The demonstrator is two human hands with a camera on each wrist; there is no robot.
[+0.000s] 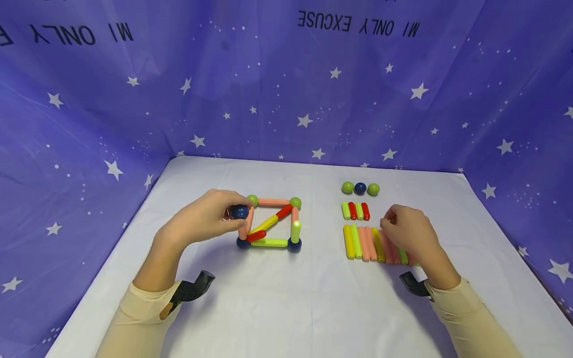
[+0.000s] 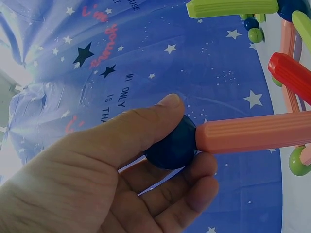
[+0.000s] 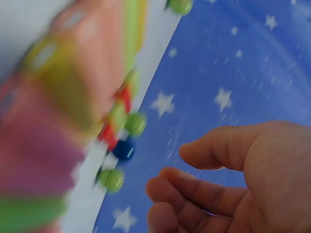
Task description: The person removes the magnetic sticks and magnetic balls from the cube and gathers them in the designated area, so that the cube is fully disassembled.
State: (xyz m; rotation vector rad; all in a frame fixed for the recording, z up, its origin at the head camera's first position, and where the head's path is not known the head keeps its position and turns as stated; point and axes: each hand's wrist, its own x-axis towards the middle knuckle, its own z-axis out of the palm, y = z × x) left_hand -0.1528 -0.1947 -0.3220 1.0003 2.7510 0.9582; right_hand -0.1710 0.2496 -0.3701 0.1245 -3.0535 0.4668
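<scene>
My left hand (image 1: 203, 219) grips a dark blue ball (image 1: 239, 212) between thumb and fingers. In the left wrist view that ball (image 2: 174, 145) joins the end of a salmon stick (image 2: 252, 132), part of a frame of sticks and balls. The frame has green balls (image 1: 295, 202) at its far corners, blue balls (image 1: 294, 244) at its near ones, and a yellow stick (image 1: 264, 226) and red stick (image 1: 284, 212) running diagonally across. My right hand (image 1: 412, 231) hovers with loosely bent fingers over the right part of a row of long sticks (image 1: 366, 243); in the right wrist view the hand (image 3: 228, 179) holds nothing.
Beyond the long sticks lie several short green and red sticks (image 1: 355, 211), then two green balls (image 1: 347, 187) with a blue ball (image 1: 360, 188) between them. A white cloth (image 1: 309, 308) covers the table, and a purple star-printed curtain (image 1: 277, 99) stands behind it.
</scene>
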